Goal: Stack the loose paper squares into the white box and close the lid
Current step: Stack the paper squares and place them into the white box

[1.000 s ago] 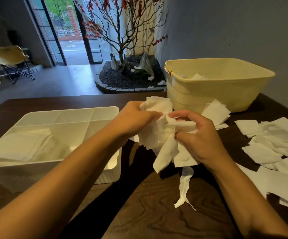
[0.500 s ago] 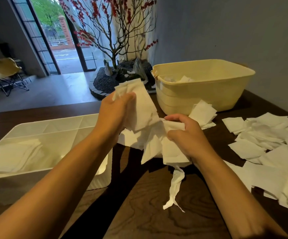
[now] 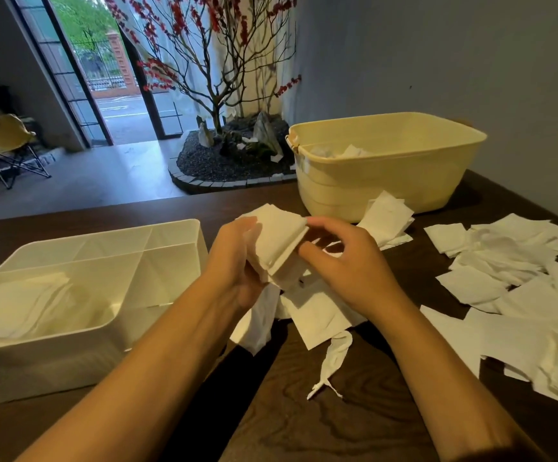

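Note:
My left hand (image 3: 234,261) grips a small stack of white paper squares (image 3: 279,240) above the table's middle. My right hand (image 3: 347,268) is at the stack's right edge, fingers loosely bent and touching it. Below the hands more squares (image 3: 317,315) hang and lie crumpled, with a twisted strip (image 3: 332,361) on the table. The white box (image 3: 171,288) stands open on the left with flat squares (image 3: 20,301) inside. Loose squares (image 3: 521,295) cover the table to the right. No lid is in view.
A cream plastic tub (image 3: 387,181) holding some paper stands at the back right, with squares (image 3: 387,215) leaning on its front. The dark wooden table (image 3: 304,428) ends at a wall on the right. Beyond it are a potted tree, a chair and a doorway.
The left hand drew part of the bunch up, then lowered it as a squared stack. The right hand let go of the crumpled paper and moved to the stack's edge.

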The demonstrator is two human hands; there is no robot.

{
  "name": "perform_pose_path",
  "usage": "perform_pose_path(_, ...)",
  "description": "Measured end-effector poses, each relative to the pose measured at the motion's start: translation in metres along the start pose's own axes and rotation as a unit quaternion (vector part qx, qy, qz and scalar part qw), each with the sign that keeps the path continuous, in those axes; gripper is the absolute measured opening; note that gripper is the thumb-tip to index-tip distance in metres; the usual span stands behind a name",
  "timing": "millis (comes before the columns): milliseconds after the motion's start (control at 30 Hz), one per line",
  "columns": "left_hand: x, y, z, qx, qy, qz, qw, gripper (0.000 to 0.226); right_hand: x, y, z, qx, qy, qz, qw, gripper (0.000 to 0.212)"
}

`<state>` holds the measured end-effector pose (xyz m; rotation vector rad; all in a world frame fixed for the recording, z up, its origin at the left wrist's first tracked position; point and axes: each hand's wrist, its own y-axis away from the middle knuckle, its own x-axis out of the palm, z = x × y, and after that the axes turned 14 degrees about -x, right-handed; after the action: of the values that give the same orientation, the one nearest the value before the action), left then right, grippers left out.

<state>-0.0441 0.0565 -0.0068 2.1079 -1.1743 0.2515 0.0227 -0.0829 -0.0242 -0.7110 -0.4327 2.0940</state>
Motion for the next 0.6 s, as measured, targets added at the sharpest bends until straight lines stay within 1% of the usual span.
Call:
perform_pose_path(100, 0.0, 0.002, 0.006, -0.024, 0.012, 0.047, 0.999, 0.034, 0.001, 0.001, -0.001, 0.01, 0.022, -0.009, 1.0, 0.034)
perform_pose_path(167, 0.0, 0.001, 0.011, -0.041, 0.014, 0.06, 0.997, 0.04, 0.002, 0.001, 0.0, 0.013, 0.056, 0.0, 0.998, 0.034)
perform_pose_path(233, 0.001, 0.001, 0.014, -0.042, 0.001, 0.066, 0.997, 0.037, 0.004, 0.002, 0.001, 0.021, 0.063, 0.013, 0.998, 0.033)
perform_pose_path(300, 0.001, 0.0, 0.016, -0.027, -0.022, 0.051, 0.998, 0.029, 0.004, 0.002, 0.003, 0.036, 0.056, 0.021, 0.998, 0.03)
perform_pose_path(433, -0.003, -0.003, 0.017, -0.026, -0.068, -0.005, 0.997, 0.036, 0.003, -0.001, -0.002, 0.097, 0.022, 0.047, 0.994, 0.022)
perform_pose_path(533, -0.003, -0.002, 0.017, -0.032, -0.076, -0.018, 0.996, 0.034, 0.006, -0.002, -0.004, 0.069, 0.025, 0.072, 0.995, 0.024)
perform_pose_path(600, -0.001, 0.0, 0.017, -0.03, -0.098, -0.017, 0.995, 0.033, 0.005, -0.001, -0.002, 0.076, 0.017, 0.082, 0.994, 0.025)
